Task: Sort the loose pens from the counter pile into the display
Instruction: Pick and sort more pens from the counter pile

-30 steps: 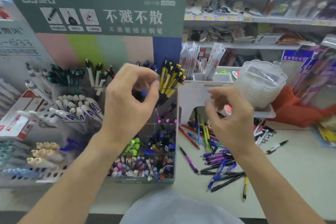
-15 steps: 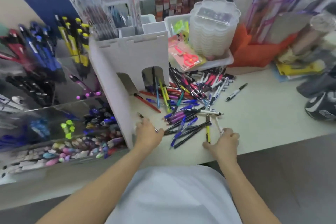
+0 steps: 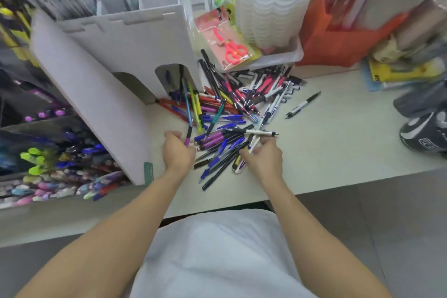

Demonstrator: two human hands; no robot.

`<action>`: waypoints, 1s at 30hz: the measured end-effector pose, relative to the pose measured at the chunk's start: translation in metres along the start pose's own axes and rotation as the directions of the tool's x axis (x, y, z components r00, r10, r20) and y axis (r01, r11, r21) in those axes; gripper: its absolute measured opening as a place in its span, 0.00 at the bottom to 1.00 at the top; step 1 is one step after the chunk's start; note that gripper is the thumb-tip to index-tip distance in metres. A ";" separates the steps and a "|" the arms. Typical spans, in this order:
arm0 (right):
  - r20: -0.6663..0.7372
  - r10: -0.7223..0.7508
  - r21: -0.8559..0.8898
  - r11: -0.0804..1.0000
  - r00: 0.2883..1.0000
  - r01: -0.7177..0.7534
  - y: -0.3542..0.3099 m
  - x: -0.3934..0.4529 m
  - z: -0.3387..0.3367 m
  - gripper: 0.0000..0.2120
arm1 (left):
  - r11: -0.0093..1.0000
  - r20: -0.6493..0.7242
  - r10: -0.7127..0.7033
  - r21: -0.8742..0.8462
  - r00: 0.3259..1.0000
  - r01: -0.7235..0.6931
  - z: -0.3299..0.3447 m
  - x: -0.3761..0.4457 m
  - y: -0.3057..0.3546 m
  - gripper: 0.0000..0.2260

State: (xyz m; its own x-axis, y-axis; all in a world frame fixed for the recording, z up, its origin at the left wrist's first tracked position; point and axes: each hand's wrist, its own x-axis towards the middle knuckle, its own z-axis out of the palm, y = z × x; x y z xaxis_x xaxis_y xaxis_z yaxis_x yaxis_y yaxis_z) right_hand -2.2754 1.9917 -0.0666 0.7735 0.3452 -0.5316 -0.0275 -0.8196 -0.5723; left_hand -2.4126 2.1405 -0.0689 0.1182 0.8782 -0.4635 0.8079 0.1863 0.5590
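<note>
A pile of loose pens [image 3: 232,113] in blue, purple, red, black and white lies on the pale counter [image 3: 326,152] in front of a white cardboard stand [image 3: 108,75]. My left hand [image 3: 179,155] is at the pile's left edge, its fingers curled round a black pen with a purple end [image 3: 188,136]. At the pile's near side, my right hand [image 3: 263,158] grips a few pens, a white one and a yellow-black one [image 3: 238,164] among them. The pen display [image 3: 60,159] with its filled compartments stands to the left, blurred.
A white tray [image 3: 278,59] behind the pile holds a pink scissors pack [image 3: 229,43] and stacked clear plastic boxes [image 3: 273,2]. One black-and-white pen [image 3: 302,105] lies apart to the right. An orange bag [image 3: 338,41] and a dark bag [image 3: 423,133] sit at the right.
Both hands came down from the display to the counter pile and moved into it. The left hand took hold of the purple-ended pen; the right closed on a few pens. The view tilted down.
</note>
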 end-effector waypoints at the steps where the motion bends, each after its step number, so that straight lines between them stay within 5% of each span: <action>1: 0.019 0.007 0.007 1.000 1.000 -0.008 -0.003 0.002 0.001 0.26 | 1.000 0.024 0.027 -0.008 0.999 -0.027 0.002 -0.001 0.001 0.18; 8: 0.175 0.100 0.277 0.950 0.980 -0.146 -0.016 -0.002 0.018 0.17 | 0.966 0.305 0.229 0.047 0.924 -0.255 0.010 -0.010 0.014 0.14; 13: 0.267 0.032 0.214 0.972 0.963 -0.091 -0.012 -0.004 0.038 0.15 | 0.845 0.519 0.318 0.224 0.793 -0.486 0.003 -0.027 0.017 0.07; 16: 0.331 0.037 0.216 0.970 0.943 -0.114 -0.010 -0.009 0.045 0.14 | 0.847 0.638 0.272 0.197 0.721 -0.493 -0.008 -0.029 0.018 0.06; 20: 0.395 0.047 0.305 0.935 0.917 -0.179 -0.010 -0.012 0.054 0.26 | 0.883 0.741 0.231 0.112 0.631 -0.455 -0.026 -0.018 0.019 0.13; 23: 0.440 0.042 0.354 0.910 0.897 -0.216 -0.025 -0.019 0.053 0.12 | 0.888 0.746 0.273 0.047 0.608 -0.457 -0.029 -0.009 0.017 0.10; 25: 0.483 0.059 0.375 0.887 0.874 -0.268 -0.031 -0.022 0.054 0.13 | 0.899 0.761 0.285 -0.002 0.583 -0.438 -0.030 -0.006 0.015 0.10; 30: 0.584 0.074 0.310 0.900 0.808 -0.307 -0.043 -0.030 0.060 0.21 | 0.912 0.737 0.208 0.092 0.643 -0.400 -0.035 -0.005 0.009 0.20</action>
State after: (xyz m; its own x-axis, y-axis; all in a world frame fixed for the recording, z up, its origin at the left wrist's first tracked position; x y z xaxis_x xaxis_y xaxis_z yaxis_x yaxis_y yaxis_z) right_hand -2.3357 2.0441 -0.0638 0.2535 0.4850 -0.8370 -0.4586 -0.7015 -0.5454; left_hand -2.4259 2.1536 -0.0373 0.6693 0.2790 -0.6886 0.7426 -0.2223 0.6317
